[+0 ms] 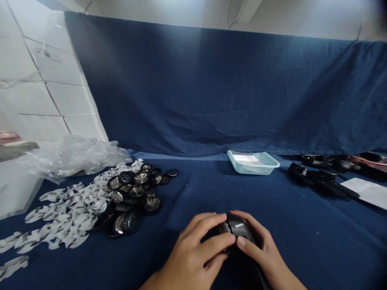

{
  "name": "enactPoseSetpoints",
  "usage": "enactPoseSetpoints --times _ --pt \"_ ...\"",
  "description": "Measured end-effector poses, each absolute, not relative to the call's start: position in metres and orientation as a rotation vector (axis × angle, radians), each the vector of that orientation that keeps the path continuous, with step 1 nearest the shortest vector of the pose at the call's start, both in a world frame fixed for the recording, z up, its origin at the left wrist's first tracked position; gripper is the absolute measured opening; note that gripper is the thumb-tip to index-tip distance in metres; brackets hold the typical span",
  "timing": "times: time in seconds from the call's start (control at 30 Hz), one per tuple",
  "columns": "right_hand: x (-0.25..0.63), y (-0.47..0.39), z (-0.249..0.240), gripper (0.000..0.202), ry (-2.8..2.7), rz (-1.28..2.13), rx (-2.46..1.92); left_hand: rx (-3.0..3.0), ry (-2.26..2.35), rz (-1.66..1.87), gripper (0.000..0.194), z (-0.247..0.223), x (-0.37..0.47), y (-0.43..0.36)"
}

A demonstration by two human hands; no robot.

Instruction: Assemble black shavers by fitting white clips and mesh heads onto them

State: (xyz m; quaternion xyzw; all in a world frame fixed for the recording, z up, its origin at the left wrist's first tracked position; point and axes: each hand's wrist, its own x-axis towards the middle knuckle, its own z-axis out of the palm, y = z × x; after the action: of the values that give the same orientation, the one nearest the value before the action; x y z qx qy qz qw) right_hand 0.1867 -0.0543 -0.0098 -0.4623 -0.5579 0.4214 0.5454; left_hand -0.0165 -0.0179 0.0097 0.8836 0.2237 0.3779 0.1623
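Note:
Near the bottom centre a black fabric shaver (pixel 242 227) with small pale lettering lies between my hands, its handle running down toward me. My right hand (pixel 264 245) is wrapped round the body, the thumb pressed against its near side. The fingers of my left hand (pixel 199 245) close on the round, ribbed-edge head at the left end; they cover most of that head. To the left lies a pile of round black caps with metal faces (pixel 136 191), some perforated. Beside it many white blade-like plastic pieces (pixel 75 209) are heaped loosely.
A light blue basket (pixel 256 169) with white paper inside stands at the back. More black handheld devices (pixel 320 179) lie at right by a white sheet (pixel 364 189). Clear plastic bags (pixel 75 157) and stacked white boxes (pixel 60 96) are at left; a blue curtain (pixel 211 88) hangs behind.

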Motion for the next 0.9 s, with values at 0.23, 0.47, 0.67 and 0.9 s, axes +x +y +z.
enactPoseSetpoints --times 0.23,0.47,0.67,0.9 --pt "0.187 -0.051 -0.009 0.042 -1.261 1.104 -1.163 2.463 0.560 1.006 0.033 0.009 -0.016 -0.022" --pt "0.183 -0.051 -0.015 0.046 -1.337 0.965 -1.243 1.967 0.929 1.044 0.056 0.004 -0.011 -0.021" --pt "0.183 -0.051 -0.015 0.045 -1.391 0.922 -1.266 1.598 0.973 0.842 0.047 0.002 -0.005 -0.012" --pt "0.185 -0.045 -0.017 0.043 -1.291 0.903 -1.286 1.738 1.059 0.882 0.061 0.006 -0.005 -0.008"
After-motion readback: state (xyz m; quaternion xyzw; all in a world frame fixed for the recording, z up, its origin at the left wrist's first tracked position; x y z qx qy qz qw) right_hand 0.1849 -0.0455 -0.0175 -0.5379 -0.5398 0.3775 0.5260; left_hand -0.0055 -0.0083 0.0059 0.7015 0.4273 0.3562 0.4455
